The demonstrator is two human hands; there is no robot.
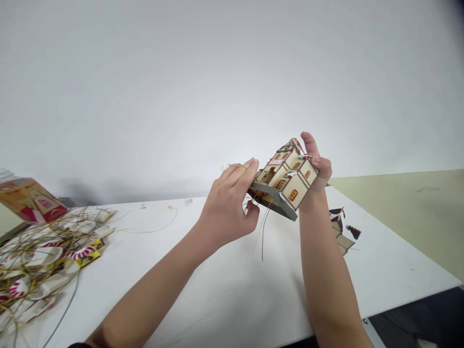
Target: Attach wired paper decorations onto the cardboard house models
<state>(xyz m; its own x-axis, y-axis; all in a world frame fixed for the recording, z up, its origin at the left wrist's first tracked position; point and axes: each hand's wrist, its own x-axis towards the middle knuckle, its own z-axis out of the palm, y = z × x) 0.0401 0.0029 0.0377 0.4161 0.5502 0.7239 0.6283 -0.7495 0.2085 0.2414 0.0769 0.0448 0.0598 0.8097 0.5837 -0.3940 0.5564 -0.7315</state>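
Note:
Both of my hands hold a miniature model house [294, 178] above the white table, tilted so that its underside partly shows. The house has cream walls, small orange windows, green and red trim and a grey base [277, 199]. At the base's left end, my left hand [232, 203] has its fingers on top and its thumb below. Thin dark wires hang from under the base, and a yellow wire with a small whitish end shows behind the fingers. My right hand [317, 169] grips the house's upper right side, partly hidden behind it.
On the left of the white table [152, 270] lies a tangled heap of wires [47, 256] with red-and-white striped pieces. A clear plastic container [32, 198] with an orange and red label stands behind it. Loose model pieces [342, 234] lie beyond my right forearm.

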